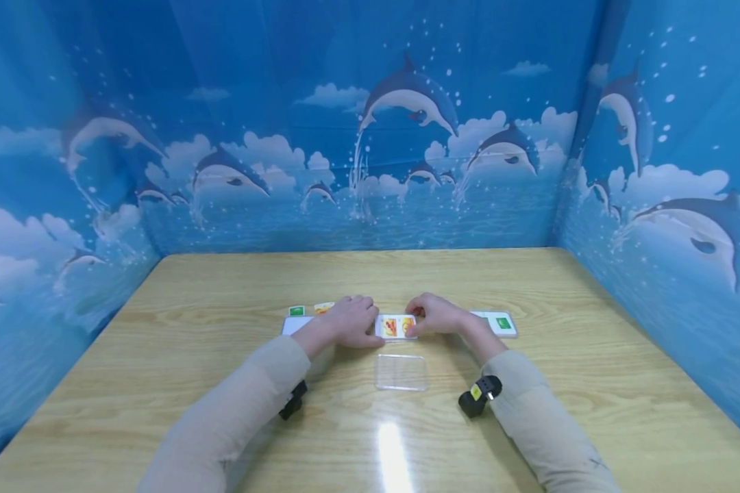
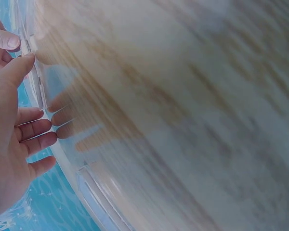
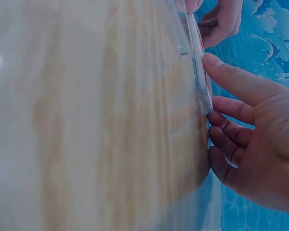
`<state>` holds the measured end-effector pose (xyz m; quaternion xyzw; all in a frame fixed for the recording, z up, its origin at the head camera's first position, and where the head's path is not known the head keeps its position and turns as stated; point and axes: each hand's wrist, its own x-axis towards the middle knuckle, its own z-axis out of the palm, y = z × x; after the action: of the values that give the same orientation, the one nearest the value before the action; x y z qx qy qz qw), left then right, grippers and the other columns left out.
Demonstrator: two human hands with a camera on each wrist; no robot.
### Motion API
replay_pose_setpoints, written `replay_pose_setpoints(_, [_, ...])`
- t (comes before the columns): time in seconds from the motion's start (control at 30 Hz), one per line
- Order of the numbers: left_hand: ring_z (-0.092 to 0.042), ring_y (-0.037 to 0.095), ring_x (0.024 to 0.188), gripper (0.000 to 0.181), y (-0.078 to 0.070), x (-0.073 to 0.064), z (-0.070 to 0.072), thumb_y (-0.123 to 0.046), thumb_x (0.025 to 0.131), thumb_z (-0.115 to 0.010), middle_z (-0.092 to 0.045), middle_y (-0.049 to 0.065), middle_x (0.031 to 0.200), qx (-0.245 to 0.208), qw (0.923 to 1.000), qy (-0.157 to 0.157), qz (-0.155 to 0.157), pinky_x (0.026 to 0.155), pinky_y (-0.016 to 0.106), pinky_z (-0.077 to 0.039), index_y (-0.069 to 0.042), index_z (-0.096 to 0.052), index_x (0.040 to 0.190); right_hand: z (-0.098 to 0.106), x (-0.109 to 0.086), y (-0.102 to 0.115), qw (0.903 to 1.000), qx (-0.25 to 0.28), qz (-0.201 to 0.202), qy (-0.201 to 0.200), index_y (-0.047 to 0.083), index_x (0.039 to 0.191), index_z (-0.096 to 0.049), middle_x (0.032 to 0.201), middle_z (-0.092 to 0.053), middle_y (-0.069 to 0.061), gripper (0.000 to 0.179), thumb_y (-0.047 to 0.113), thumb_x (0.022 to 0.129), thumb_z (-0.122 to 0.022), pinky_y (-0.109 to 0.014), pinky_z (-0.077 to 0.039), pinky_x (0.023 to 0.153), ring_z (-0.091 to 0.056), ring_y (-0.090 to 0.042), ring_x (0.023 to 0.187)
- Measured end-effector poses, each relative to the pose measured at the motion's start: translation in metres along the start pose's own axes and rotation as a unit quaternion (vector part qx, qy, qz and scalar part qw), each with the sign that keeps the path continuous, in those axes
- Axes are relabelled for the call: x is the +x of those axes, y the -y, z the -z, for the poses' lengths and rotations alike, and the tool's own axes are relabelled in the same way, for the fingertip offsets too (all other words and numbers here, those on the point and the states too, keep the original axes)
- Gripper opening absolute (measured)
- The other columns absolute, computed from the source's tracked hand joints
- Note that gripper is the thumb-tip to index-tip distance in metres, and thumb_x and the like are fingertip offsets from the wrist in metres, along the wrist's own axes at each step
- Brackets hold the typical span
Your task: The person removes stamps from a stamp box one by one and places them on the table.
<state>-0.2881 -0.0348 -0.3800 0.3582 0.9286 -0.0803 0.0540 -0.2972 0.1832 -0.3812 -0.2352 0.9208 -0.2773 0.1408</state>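
Note:
A small white tray (image 1: 397, 337) with two orange-red picture cards (image 1: 390, 327) lies between the hands in the head view. At its left end rests my left hand (image 1: 350, 323), thumb by the near corner and fingers fairly straight; the left wrist view shows that thumb (image 2: 25, 62) at the tray's edge. My right hand (image 1: 438, 315) pinches the right-hand picture card (image 1: 406, 324) between thumb and fingers, over the tray's right end. In the right wrist view, the right thumb (image 3: 219, 67) and fingertips lie along the tray's thin edge (image 3: 197, 62).
Nearer the body lies a clear plastic lid (image 1: 401, 372). To the left is another white tray (image 1: 294, 324), with a green card (image 1: 297, 311) and an orange card (image 1: 323, 307) behind it. A tray (image 1: 509, 325) with a green card (image 1: 502, 322) lies right. Dolphin-print curtains (image 1: 370, 205) enclose the table.

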Motion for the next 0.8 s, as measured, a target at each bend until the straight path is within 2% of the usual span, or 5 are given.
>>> replay_pose_setpoints(0.23, [-0.047, 0.019, 0.096, 0.068, 0.0003, 0.0001, -0.0005, -0.062, 0.086, -0.047, -0.051, 0.006, 0.107, 0.003, 1.0000, -0.003, -0.002, 0.086, 0.036, -0.041, -0.006, -0.054, 0.122, -0.0003, 0.0010, -0.0002, 1.0000, -0.008, -0.004, -0.002, 0.001, 0.107, -0.061, 0.099, -0.056, -0.006, 0.045, 0.025, 0.073, -0.077, -0.038, -0.042, 0.088, -0.051, -0.019, 0.092])
replay_pose_setpoints(0.63, [-0.047, 0.019, 0.098, 0.069, 0.0007, -0.0004, -0.0006, -0.063, 0.085, -0.047, -0.052, 0.007, 0.108, -0.001, 1.0000, -0.006, -0.002, 0.087, 0.037, -0.041, -0.005, -0.054, 0.123, -0.0012, 0.0038, 0.0000, 0.9991, -0.004, -0.043, -0.008, 0.006, 0.107, -0.062, 0.099, -0.056, -0.003, 0.037, 0.024, 0.077, -0.075, -0.037, -0.043, 0.085, -0.051, -0.018, 0.091])
replay_pose_setpoints(0.8, [-0.047, 0.020, 0.099, 0.069, 0.0004, 0.0001, 0.0000, -0.062, 0.086, -0.047, -0.051, 0.007, 0.109, 0.002, 1.0000, -0.005, -0.003, 0.089, 0.038, -0.040, -0.005, -0.054, 0.124, -0.0004, 0.0044, -0.0018, 0.9993, -0.005, -0.035, -0.014, 0.005, 0.105, -0.063, 0.097, -0.058, -0.003, 0.034, 0.023, 0.078, -0.075, -0.037, -0.043, 0.083, -0.052, -0.018, 0.089])
